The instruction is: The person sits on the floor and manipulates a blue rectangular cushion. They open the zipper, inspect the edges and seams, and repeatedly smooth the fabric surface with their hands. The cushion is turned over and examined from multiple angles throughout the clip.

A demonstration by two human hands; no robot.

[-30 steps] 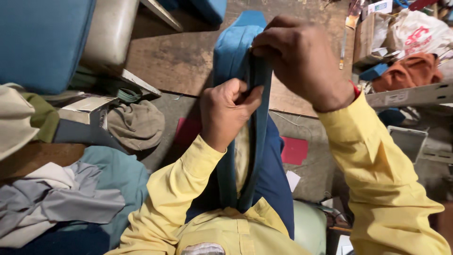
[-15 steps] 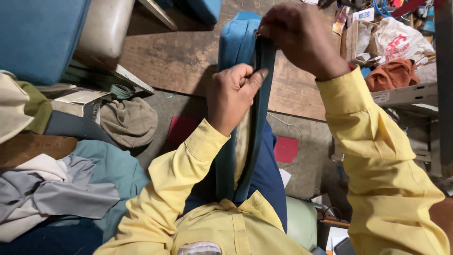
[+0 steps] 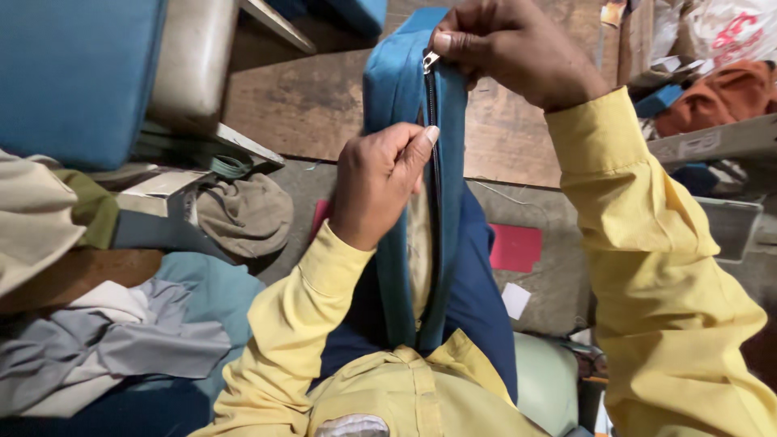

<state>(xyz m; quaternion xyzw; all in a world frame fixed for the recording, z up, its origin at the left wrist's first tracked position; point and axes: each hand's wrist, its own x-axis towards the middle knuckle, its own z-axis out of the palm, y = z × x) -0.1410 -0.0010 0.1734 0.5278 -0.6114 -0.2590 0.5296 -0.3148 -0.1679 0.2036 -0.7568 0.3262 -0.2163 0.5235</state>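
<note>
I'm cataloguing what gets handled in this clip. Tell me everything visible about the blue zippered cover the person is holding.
The blue zippered cover is teal-blue fabric fitted over a pale cushion that shows through the open lower gap. It stands upright over the person's lap. A dark zipper runs down its edge, shut near the top. The right hand pinches the metal zipper pull at the top; the left hand grips the fabric beside the zipper, thumb against it.
</note>
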